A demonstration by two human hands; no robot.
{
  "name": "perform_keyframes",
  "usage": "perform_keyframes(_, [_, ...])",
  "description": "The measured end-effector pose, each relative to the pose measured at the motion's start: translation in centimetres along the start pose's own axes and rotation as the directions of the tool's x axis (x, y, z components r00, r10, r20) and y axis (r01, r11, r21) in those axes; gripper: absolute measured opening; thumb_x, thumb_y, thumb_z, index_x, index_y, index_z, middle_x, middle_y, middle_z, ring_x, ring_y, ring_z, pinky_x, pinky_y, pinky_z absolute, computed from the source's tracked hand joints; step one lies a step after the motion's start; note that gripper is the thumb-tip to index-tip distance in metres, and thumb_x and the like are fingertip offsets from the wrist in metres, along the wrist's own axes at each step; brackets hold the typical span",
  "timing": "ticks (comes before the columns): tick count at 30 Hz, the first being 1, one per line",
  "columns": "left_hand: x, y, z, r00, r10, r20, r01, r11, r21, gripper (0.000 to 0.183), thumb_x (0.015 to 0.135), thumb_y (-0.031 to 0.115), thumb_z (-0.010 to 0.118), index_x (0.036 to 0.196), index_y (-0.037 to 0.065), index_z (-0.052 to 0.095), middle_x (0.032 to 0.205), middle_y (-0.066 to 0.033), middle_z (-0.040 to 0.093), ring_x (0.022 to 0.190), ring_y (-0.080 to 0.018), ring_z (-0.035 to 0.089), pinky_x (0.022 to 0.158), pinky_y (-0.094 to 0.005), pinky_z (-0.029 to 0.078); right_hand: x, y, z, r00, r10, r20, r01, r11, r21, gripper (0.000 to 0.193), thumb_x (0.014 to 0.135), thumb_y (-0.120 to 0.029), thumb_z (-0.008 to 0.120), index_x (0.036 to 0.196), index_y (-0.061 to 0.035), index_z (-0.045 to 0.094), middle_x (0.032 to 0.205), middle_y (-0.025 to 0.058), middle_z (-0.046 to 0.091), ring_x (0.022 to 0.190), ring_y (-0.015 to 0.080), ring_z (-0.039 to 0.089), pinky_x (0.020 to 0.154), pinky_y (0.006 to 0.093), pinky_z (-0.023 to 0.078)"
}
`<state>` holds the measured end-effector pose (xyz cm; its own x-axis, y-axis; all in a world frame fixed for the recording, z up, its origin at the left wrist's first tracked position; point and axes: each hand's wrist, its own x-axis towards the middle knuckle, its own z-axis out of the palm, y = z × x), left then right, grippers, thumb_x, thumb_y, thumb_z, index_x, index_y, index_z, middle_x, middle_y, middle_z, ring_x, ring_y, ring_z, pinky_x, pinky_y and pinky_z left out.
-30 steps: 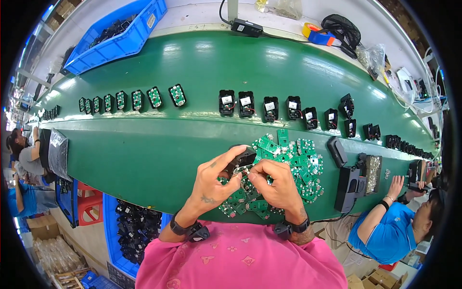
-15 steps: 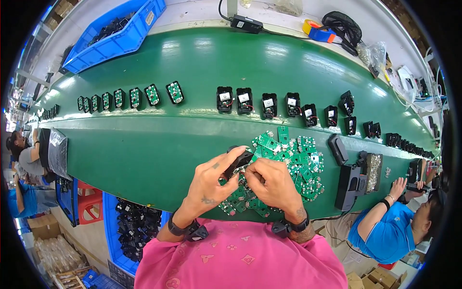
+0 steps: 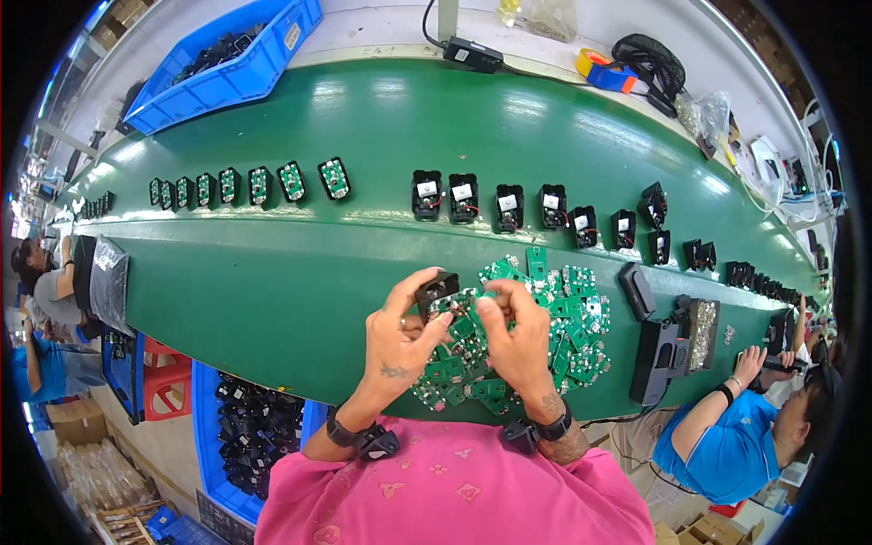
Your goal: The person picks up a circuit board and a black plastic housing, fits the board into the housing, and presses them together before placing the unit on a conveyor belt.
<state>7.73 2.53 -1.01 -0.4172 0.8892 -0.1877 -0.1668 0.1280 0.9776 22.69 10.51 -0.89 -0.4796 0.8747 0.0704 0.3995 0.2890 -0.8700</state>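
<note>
Circuit board [image 3: 461,305] and black plastic housing [image 3: 438,287] meet between the two hands at the centre of the frame, above the near part of the green worktop [image 3: 263,282]. The board lies just below and right of the housing, its upper edge rising slightly toward the right; fingers cover its ends, so its full long axis cannot be told. The housing is a hollow, box-like shell with a dark matt finish, tilted, its far end toward the top of the frame.

Left hand [image 3: 398,343] is curled around the housing, index finger arched over its upper side and thumb stretched right to the board's lower left. Right hand [image 3: 518,338] is half closed, thumb and bent index finger close together at the board's right end; whether they pinch it or only touch it cannot be told. Both forearms slant inward from the lower edge, a black strap at each wrist.

Loose pile of circuit boards [image 3: 574,320], green, flat and studded with shiny metal parts, spreads beneath and right of the hands. Housings fitted with boards [image 3: 334,179] line the upper left; open housings with white blocks and red wires [image 3: 510,208] stand at upper right.
</note>
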Motion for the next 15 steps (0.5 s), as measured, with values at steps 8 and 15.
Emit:
perform_keyframes(8, [0.0,0.1,-0.6,0.985,-0.019,0.171,0.007,0.997,0.071,0.068,0.079,-0.009,0.071,0.141,0.005,0.05,0.118,-0.0133,0.066,0.083,-0.012,0.07,0.066,-0.0245,0.058,-0.2,1.8,0.0,0.939,0.248,0.239,-0.344,0.725,0.597,0.012,0.093,-0.003,0.066,0.101,0.0056,0.064,0.083,0.0073,0.068,0.064,0.0088,0.062,0.056,0.0228,0.05])
perform_keyframes(15, [0.4,-0.4,0.3,0.985,0.048,0.165,-0.068,0.99,0.121,0.065,0.078,-0.01,0.071,0.138,0.008,0.054,0.116,-0.0121,0.065,0.078,-0.0132,0.072,0.061,-0.0255,0.057,-0.8,1.9,-0.1,0.964,0.206,0.168,-0.266,0.723,0.637,0.022,0.096,-0.01,0.064,0.076,-0.0008,0.061,0.064,0.0019,0.06,0.05,0.0065,0.053,0.042,0.0225,0.039])
